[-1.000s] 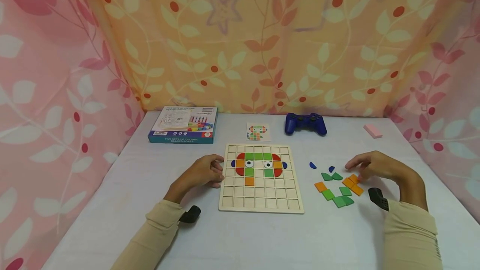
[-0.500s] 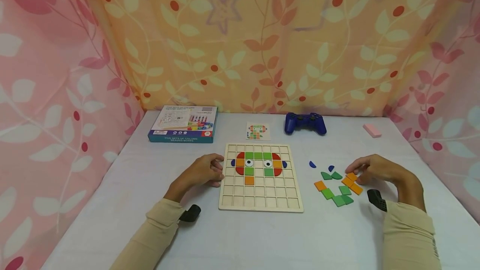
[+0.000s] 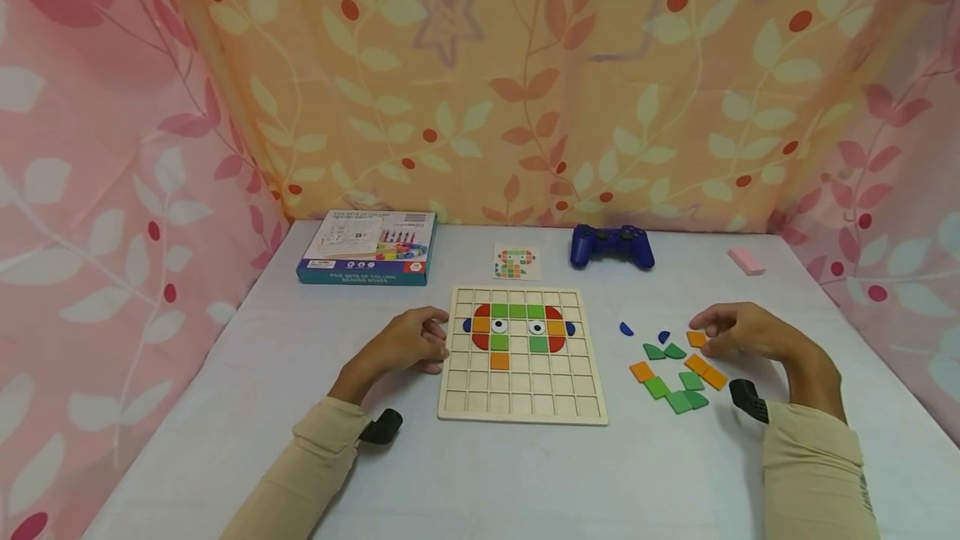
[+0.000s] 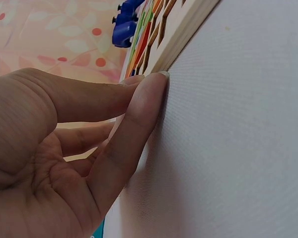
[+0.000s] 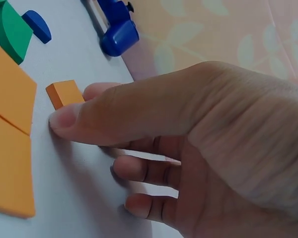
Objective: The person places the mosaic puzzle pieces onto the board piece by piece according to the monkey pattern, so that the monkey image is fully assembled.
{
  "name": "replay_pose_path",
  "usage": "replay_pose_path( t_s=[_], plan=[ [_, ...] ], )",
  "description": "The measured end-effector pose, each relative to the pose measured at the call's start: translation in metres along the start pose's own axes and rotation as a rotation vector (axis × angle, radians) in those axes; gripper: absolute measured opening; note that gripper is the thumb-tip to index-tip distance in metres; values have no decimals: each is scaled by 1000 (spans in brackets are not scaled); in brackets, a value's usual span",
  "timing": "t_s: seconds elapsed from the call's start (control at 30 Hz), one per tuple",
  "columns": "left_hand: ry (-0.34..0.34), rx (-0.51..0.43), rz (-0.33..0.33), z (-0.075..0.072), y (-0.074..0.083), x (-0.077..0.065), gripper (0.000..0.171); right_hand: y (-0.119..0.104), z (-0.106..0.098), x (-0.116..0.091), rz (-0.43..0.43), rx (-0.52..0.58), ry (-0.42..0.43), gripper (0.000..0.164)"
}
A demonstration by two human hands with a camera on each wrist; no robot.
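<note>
My left hand (image 3: 412, 340) rests at the left edge of the wooden grid board (image 3: 521, 408). In the left wrist view, the thumb and fingertips touch the board's side. On the board, red, green, orange and blue pieces and two eye tiles form a face. To the right, my right hand (image 3: 753, 336) pinches an orange square tile (image 3: 697, 339) between thumb and forefinger, just over or on the cloth; the right wrist view shows the tile (image 5: 65, 93) partly behind the thumb. Two orange tiles (image 3: 705, 372) lie beside it on the cloth.
Loose green pieces (image 3: 678, 401), another orange tile (image 3: 642, 372) and blue half-rounds (image 3: 626, 329) lie right of the board. Behind stand a pattern card (image 3: 517, 262), a blue game controller (image 3: 612, 248), a box (image 3: 366, 248) and a pink block (image 3: 746, 261).
My right hand has taken hold of one orange tile and moved it slightly back and left, away from the other two. The left hand keeps its place at the board's edge.
</note>
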State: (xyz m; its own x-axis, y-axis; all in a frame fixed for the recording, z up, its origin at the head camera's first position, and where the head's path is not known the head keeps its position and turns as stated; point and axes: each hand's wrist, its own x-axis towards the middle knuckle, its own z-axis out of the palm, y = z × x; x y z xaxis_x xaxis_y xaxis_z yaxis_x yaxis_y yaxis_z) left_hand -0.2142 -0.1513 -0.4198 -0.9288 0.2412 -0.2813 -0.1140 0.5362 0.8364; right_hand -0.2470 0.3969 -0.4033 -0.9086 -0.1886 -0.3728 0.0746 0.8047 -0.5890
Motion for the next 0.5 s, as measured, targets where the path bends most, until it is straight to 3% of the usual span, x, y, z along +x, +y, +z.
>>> replay_pose_path(
  t_s=[0.27, 0.5],
  plan=[
    [-7, -6, -1, -1, -2, 2, 60, -6, 3, 0, -27, -13, 44, 47],
    [-11, 2, 8, -2, -1, 0, 60, -8, 4, 4, 22, -9, 51, 44]
  ],
)
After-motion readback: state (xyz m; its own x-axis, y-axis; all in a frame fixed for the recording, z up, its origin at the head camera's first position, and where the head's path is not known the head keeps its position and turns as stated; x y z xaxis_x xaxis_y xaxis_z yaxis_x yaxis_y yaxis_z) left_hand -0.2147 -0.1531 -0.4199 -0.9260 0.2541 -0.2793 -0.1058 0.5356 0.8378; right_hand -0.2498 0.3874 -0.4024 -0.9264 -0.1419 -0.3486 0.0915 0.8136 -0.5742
